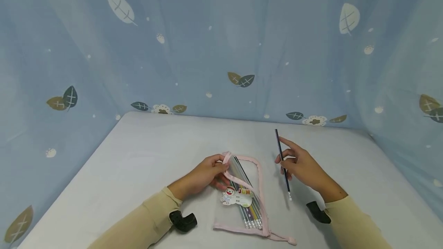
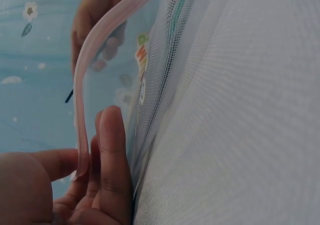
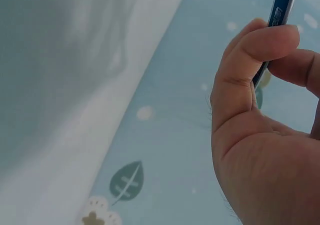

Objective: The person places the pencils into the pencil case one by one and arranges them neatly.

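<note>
A clear, pink-edged pencil pouch [image 1: 221, 216] with a "JUM" cartoon label [image 1: 242, 197] lies on the table, its top flap raised. My left hand [image 1: 209, 172] pinches the pink trim at the pouch's upper left corner. In the left wrist view, thumb and fingers [image 2: 114, 135] meet at that pink trim [image 2: 82, 110]. Inside the pouch, several pencils [image 1: 254, 210] lie slanted with their eraser ends toward me. To the right of the pouch, my right hand [image 1: 304, 164] pinches a dark blue pencil [image 1: 286, 178], eraser end down; "HB" shows on its barrel in the right wrist view.
The white tabletop [image 1: 155, 141] runs back to a blue leaf-printed curtain [image 1: 194, 49], which also hangs along both sides. A pink zipper pull [image 1: 291, 240] trails from the pouch's lower right corner. Black wrist straps [image 1: 183, 222] sit at both sleeves.
</note>
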Demonstrator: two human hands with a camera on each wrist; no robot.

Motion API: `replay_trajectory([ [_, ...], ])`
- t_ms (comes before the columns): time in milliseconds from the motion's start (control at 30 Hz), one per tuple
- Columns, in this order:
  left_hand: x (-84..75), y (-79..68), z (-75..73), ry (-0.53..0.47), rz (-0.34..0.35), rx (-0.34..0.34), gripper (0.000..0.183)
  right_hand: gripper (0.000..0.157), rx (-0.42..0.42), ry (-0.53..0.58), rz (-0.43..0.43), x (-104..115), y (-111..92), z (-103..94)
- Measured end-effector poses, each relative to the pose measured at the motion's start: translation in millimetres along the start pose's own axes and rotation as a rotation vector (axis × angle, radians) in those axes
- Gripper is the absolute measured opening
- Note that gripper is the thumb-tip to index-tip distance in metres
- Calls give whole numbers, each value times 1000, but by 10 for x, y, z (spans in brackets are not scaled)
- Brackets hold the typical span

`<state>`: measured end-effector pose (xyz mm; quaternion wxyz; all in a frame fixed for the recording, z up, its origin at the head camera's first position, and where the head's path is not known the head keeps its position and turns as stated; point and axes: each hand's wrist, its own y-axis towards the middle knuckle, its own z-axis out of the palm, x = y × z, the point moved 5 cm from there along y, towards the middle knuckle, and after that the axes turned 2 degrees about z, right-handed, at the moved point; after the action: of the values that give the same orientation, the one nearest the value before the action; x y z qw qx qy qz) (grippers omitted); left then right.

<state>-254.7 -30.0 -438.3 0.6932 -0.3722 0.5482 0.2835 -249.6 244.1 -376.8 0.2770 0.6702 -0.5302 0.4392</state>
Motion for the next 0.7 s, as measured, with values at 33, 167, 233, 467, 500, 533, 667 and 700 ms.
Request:
replay_trajectory([
  [33,-9,8,8,2,1,0,33,74,9,7,-5,18,-10,21],
  [167,-17,22,18,2,-2,-1,32,76,58,49,-19,70,-24,117],
  [233,-19,17,16,1,-1,-3,32,76,70,59,-40,94,-30,158],
  [467,-22,41,22,-6,-3,-2,31,68,86,25,-85,131,-31,259],
  [500,-19,42,23,-6,-5,-1,30,66,92,20,-85,128,-28,277],
  [533,-14,42,22,-7,-6,-1,30,65,97,14,-83,125,-25,297],
  [667,-1,36,10,-8,-8,-10,30,61,111,-9,-74,114,-15,373],
  [700,1,33,8,-10,-9,-11,30,60,114,-12,-70,112,-16,388],
])
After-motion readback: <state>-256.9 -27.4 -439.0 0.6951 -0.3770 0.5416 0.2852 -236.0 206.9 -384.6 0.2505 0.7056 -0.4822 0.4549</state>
